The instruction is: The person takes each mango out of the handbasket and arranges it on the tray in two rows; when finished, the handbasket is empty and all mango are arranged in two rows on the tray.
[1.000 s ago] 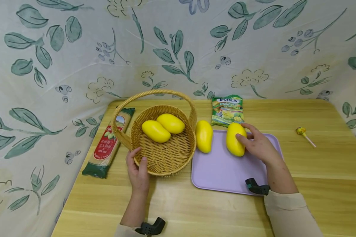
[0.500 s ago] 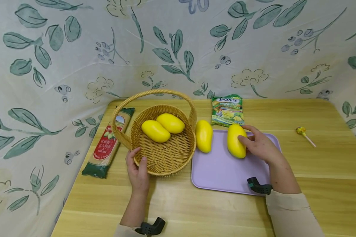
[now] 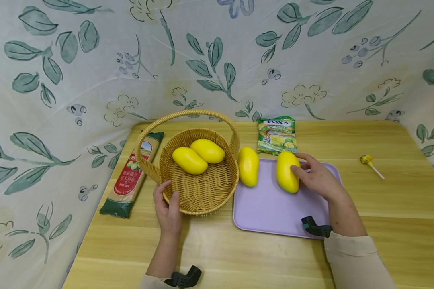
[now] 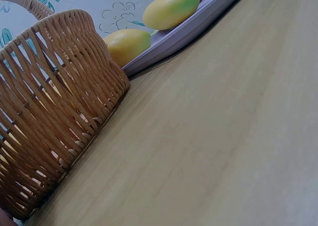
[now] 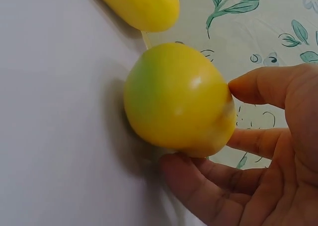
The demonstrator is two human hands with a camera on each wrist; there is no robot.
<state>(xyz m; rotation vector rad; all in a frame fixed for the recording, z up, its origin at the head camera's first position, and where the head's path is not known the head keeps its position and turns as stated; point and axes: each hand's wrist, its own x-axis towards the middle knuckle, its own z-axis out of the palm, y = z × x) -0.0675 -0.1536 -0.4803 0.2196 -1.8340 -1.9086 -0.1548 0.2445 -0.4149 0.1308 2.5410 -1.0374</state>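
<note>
A round wicker basket (image 3: pixel 199 202) with a tall arched handle stands left of centre, two yellow mangoes (image 3: pixel 190 160) lying inside it. My left hand (image 3: pixel 169 212) holds the basket's near left side, its thumb at the rim; in the left wrist view that hand is almost wholly out of frame. On the lilac tray (image 3: pixel 264 208), my right hand (image 3: pixel 316 176) grips a mango (image 3: pixel 287 172) from its right side, thumb and fingers around it. The right wrist view shows this mango (image 5: pixel 174 102) with a greenish patch. Another mango (image 3: pixel 248 166) lies at the tray's left edge, beside the basket.
A pack of spaghetti (image 3: pixel 132 176) lies left of the basket. Behind the tray is a green bag of Fox's candy (image 3: pixel 277 135). A lollipop (image 3: pixel 371 165) lies on the wooden table (image 3: pixel 246 257) to the right. Floral cloth (image 3: pixel 217 60) hangs behind the table.
My right hand and the mango it grips have shifted very slightly right and nearer between the first and second frames. Since then they look still. The left hand and basket have not moved.
</note>
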